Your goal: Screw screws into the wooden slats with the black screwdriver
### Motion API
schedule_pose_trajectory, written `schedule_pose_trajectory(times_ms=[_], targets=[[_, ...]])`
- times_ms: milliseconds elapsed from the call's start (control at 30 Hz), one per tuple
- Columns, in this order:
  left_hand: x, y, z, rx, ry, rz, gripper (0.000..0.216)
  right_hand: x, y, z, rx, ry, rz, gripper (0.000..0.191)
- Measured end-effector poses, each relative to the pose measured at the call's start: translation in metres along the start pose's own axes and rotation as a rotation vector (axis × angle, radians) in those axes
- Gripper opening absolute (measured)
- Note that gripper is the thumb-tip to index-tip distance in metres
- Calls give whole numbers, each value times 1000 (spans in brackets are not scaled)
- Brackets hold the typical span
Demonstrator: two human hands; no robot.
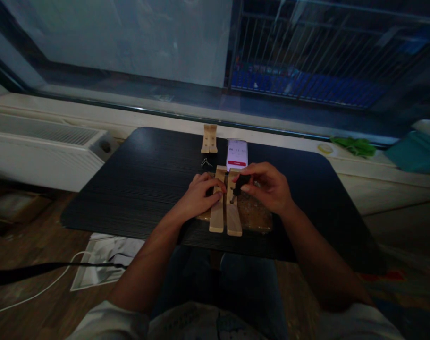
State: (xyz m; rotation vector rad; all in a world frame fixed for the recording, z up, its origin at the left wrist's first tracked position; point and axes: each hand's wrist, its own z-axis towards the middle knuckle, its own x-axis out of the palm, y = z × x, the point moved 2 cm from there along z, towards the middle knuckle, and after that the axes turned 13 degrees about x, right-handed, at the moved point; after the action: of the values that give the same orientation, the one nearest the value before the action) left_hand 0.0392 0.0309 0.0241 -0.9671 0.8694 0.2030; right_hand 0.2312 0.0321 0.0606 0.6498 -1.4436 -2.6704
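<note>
Two long wooden pieces lie side by side in front of me: a left wooden piece (216, 217) and a right wooden piece (233, 221). My left hand (202, 194) is closed over the left piece, its fingertips reaching across the wood. In my right hand (270, 187) is a short black-handled screwdriver (242, 182), gripped between thumb and fingers. Its shaft slants down to the right piece, where the tip meets the wood near a hole. Under both pieces is a brown block in shiny clear wrap (255, 215).
A black table (137, 179) stands against the window sill. At its back are a pair of smaller wooden pieces (209, 139), a few small metal parts (206, 163) and a lit phone (237, 153). A radiator (45, 146) is at left; green leaves (354, 146) lie on the sill.
</note>
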Motion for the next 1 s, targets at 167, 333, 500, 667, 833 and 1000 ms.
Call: schedule_pose_trajectory(times_ms=[167, 333, 500, 667, 833, 1000], targets=[[0, 1, 0, 8, -1, -10, 14, 1, -2, 1, -11, -23, -7, 26], [0, 1, 0, 0, 6, -6, 16, 3, -1, 2, -91, -62, -36, 28], [0, 1, 1, -13, 7, -12, 17, 5, 2, 1, -145, -112, -72, 34], [0, 1, 0, 18, -4, -9, 16, 4, 6, 2, -109, -88, -170, 32], [1, 1, 1, 39, -24, -5, 14, -1, 6, 3, -107, -36, -185, 33], [1, 4, 3, 34, -59, 7, 14, -5, 5, 2, -17, 108, -101, 39]])
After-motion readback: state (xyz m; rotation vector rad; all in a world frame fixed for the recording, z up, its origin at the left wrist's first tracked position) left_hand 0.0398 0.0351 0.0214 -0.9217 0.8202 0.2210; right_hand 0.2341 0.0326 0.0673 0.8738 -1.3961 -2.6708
